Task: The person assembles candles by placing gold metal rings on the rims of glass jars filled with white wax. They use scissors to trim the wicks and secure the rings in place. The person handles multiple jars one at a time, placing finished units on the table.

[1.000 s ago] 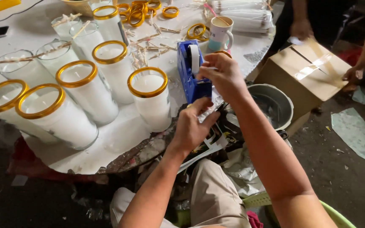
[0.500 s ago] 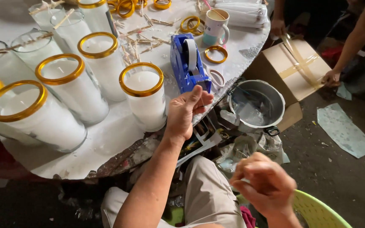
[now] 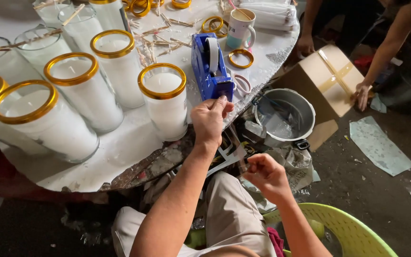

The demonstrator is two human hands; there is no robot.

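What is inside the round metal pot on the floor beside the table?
The round metal pot holds what looks like crumpled clear plastic film over a shiny, possibly wet bottom. Whether there is liquid cannot be told. Its near wall hides part of the inside.

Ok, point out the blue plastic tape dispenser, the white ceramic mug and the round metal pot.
blue plastic tape dispenser [image 3: 204,71]: head view, on its blue side wall.
white ceramic mug [image 3: 238,32]: head view, on its outer wall.
round metal pot [image 3: 305,103]: head view, on its right rim.
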